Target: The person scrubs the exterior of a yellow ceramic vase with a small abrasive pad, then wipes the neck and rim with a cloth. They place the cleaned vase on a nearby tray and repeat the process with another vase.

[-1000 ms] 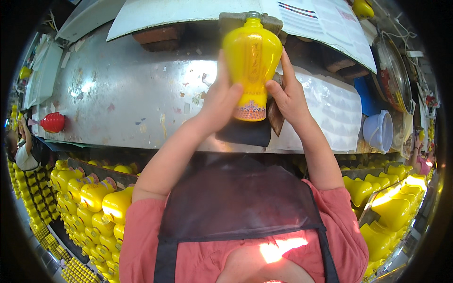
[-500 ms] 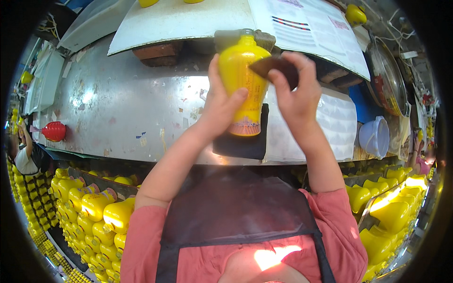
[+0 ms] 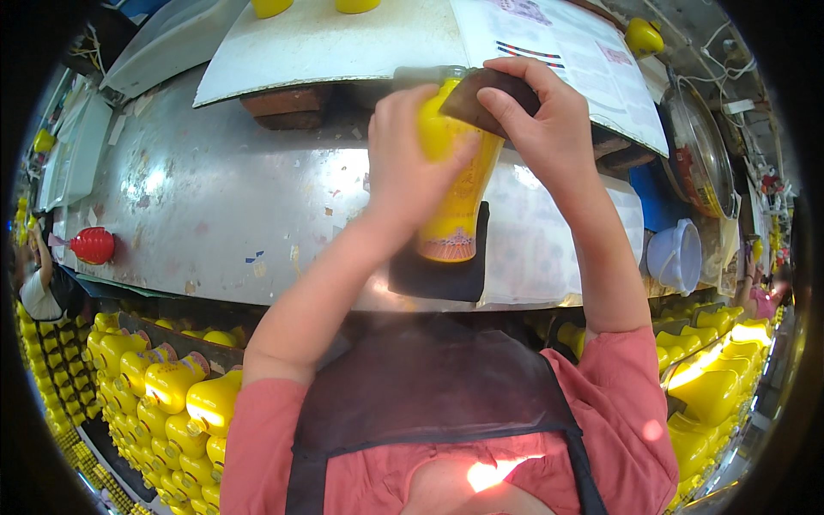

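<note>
A glossy yellow bottle (image 3: 459, 202) with a printed decal and a patterned band round its base lies over a black pad (image 3: 438, 281) near the table's front edge. My left hand (image 3: 410, 150), smeared by motion, is wrapped round the bottle's left shoulder. In my right hand (image 3: 549, 116) is a thin dark brown scraper (image 3: 491, 99), pinched between thumb and fingers. Its edge lies against the bottle's upper right shoulder, just below the neck. The scraper and my left hand hide much of the bottle's upper part.
A raised white board (image 3: 335, 47) on bricks (image 3: 285, 107) spans the back, with printed sheets (image 3: 584, 81) at its right. Translucent sheets (image 3: 562, 236) and a pale blue bucket (image 3: 676, 256) lie right. A red squeeze bottle (image 3: 93, 246) stands left. Yellow bottles (image 3: 176, 384) are stacked beside me.
My left hand has shifted from the bottle's lower side up to its shoulder. The scraper has moved up toward the neck, and the bottle leans a little more to the right.
</note>
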`<state>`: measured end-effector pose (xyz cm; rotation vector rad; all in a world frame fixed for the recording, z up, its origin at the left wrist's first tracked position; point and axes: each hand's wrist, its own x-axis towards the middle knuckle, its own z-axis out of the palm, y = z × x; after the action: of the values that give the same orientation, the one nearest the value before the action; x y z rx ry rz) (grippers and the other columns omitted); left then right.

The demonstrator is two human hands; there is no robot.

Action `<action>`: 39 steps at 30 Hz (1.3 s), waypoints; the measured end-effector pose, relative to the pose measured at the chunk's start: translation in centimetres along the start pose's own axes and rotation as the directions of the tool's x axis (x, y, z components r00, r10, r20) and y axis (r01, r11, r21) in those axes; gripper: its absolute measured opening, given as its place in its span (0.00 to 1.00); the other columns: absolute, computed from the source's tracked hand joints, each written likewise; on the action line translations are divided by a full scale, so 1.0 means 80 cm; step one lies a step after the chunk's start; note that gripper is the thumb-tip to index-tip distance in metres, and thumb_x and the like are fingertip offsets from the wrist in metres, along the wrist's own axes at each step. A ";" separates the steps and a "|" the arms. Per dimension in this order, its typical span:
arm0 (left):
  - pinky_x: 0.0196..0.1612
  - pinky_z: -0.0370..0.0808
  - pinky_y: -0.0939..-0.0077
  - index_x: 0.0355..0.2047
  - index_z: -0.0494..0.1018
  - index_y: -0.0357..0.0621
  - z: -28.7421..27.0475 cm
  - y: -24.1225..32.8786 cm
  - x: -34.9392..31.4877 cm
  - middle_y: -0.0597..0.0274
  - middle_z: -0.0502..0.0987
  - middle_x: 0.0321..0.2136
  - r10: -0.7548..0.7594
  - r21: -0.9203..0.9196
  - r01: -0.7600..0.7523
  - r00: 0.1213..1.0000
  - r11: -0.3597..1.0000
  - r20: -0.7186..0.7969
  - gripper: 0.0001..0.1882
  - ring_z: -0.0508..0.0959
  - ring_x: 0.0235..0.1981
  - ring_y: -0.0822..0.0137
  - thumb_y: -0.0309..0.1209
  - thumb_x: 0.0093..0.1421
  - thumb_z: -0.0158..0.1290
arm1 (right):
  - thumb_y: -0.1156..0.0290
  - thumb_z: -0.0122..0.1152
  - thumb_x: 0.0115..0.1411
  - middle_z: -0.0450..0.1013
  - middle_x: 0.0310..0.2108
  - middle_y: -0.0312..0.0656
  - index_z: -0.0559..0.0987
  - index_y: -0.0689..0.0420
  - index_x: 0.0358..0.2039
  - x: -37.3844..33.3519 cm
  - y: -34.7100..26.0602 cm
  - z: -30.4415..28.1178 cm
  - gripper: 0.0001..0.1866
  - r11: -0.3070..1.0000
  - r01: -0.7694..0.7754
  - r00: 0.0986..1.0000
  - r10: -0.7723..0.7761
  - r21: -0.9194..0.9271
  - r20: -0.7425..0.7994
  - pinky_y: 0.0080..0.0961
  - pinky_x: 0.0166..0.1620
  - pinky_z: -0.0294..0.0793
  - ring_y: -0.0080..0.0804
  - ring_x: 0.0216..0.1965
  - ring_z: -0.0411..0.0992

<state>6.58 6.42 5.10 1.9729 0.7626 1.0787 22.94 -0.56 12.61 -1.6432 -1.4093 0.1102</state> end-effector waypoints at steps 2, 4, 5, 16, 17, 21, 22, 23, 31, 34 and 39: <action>0.60 0.66 0.53 0.54 0.73 0.42 0.004 -0.002 0.013 0.49 0.71 0.52 -0.045 -0.035 0.044 0.999 0.998 -0.018 0.29 0.69 0.55 0.46 0.45 0.58 0.63 | 0.69 0.67 0.59 0.83 0.36 0.48 0.83 0.60 0.45 0.003 0.007 0.004 0.14 0.997 0.050 0.998 -0.052 -0.051 -0.045 0.28 0.43 0.81 0.37 0.36 0.82; 0.59 0.67 0.55 0.48 0.77 0.42 0.011 -0.002 0.019 0.50 0.73 0.48 -0.071 -0.089 0.066 0.996 0.994 -0.059 0.21 0.71 0.52 0.48 0.42 0.60 0.61 | 0.69 0.66 0.59 0.83 0.37 0.49 0.83 0.60 0.45 0.010 0.008 0.003 0.14 0.988 0.054 0.997 -0.062 -0.144 -0.050 0.30 0.43 0.81 0.42 0.36 0.82; 0.59 0.68 0.55 0.48 0.78 0.42 0.013 -0.004 0.021 0.50 0.74 0.47 -0.084 -0.127 0.075 0.995 0.989 -0.063 0.20 0.71 0.52 0.48 0.42 0.61 0.60 | 0.70 0.66 0.60 0.82 0.36 0.49 0.83 0.59 0.45 0.012 0.007 0.000 0.13 0.982 0.088 0.994 -0.098 -0.165 -0.051 0.30 0.42 0.81 0.43 0.35 0.82; 0.50 0.75 0.78 0.48 0.79 0.36 -0.004 -0.008 0.036 0.63 0.81 0.42 -0.319 -0.624 0.340 0.936 0.703 0.151 0.13 0.78 0.42 0.74 0.31 0.73 0.49 | 0.76 0.67 0.47 0.80 0.37 0.39 0.87 0.52 0.40 -0.076 -0.029 -0.013 0.17 0.713 0.655 0.750 -0.577 -0.250 0.323 0.35 0.43 0.82 0.40 0.38 0.80; 0.51 0.75 0.78 0.49 0.79 0.37 -0.006 -0.006 0.036 0.63 0.81 0.42 -0.291 -0.631 0.317 0.945 0.708 0.149 0.13 0.78 0.43 0.74 0.30 0.73 0.48 | 0.76 0.66 0.47 0.80 0.37 0.39 0.87 0.52 0.40 -0.080 -0.033 -0.011 0.17 0.703 0.650 0.759 -0.579 -0.290 0.298 0.35 0.43 0.82 0.40 0.39 0.80; 0.52 0.75 0.77 0.49 0.79 0.38 -0.008 0.001 0.039 0.62 0.80 0.45 -0.209 -0.460 0.241 0.971 0.855 0.120 0.14 0.78 0.45 0.73 0.33 0.72 0.51 | 0.70 0.68 0.47 0.71 0.29 0.36 0.85 0.51 0.40 -0.091 -0.050 0.008 0.17 0.635 0.763 0.616 -0.663 -0.116 0.425 0.34 0.39 0.80 0.37 0.32 0.75; 0.52 0.75 0.76 0.49 0.79 0.38 -0.006 0.003 0.037 0.61 0.80 0.45 -0.174 -0.363 0.202 0.979 0.910 0.109 0.14 0.78 0.46 0.71 0.34 0.70 0.53 | 0.70 0.68 0.47 0.71 0.29 0.36 0.85 0.51 0.40 -0.095 -0.052 0.008 0.16 0.632 0.774 0.564 -0.666 -0.033 0.488 0.34 0.39 0.80 0.37 0.33 0.75; 0.53 0.75 0.75 0.49 0.79 0.38 -0.005 0.004 0.036 0.60 0.79 0.46 -0.146 -0.296 0.174 0.983 0.939 0.113 0.15 0.78 0.46 0.70 0.35 0.69 0.55 | 0.70 0.68 0.47 0.71 0.29 0.36 0.84 0.52 0.40 -0.099 -0.053 0.009 0.16 0.647 0.763 0.565 -0.663 -0.006 0.491 0.34 0.40 0.80 0.37 0.33 0.76; 0.57 0.72 0.58 0.48 0.80 0.42 0.015 -0.008 0.023 0.47 0.77 0.46 -0.050 -0.162 0.040 0.997 0.986 -0.062 0.20 0.76 0.51 0.48 0.44 0.63 0.58 | 0.79 0.70 0.47 0.82 0.38 0.42 0.85 0.53 0.38 -0.122 -0.021 -0.009 0.16 0.838 0.545 0.783 -0.519 0.023 0.343 0.34 0.39 0.81 0.42 0.39 0.81; 0.56 0.72 0.65 0.49 0.78 0.41 0.014 -0.021 0.022 0.52 0.76 0.48 -0.109 -0.323 0.096 0.994 0.942 -0.022 0.17 0.76 0.50 0.56 0.40 0.70 0.51 | 0.81 0.72 0.46 0.83 0.34 0.39 0.85 0.53 0.39 -0.124 -0.016 -0.012 0.17 0.867 0.498 0.827 -0.464 -0.028 0.316 0.29 0.36 0.79 0.36 0.33 0.81; 0.53 0.74 0.76 0.56 0.72 0.40 0.008 -0.030 0.017 0.60 0.75 0.51 -0.060 -0.362 0.069 0.998 0.930 0.035 0.19 0.76 0.47 0.71 0.40 0.77 0.42 | 0.87 0.71 0.50 0.83 0.35 0.44 0.83 0.54 0.38 -0.125 -0.004 -0.007 0.16 0.878 0.405 0.902 -0.430 -0.255 -0.047 0.33 0.38 0.81 0.42 0.35 0.82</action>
<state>7.46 8.58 3.44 1.6323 0.5637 1.0699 19.70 -9.01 8.39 -1.4671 -1.7165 -0.4052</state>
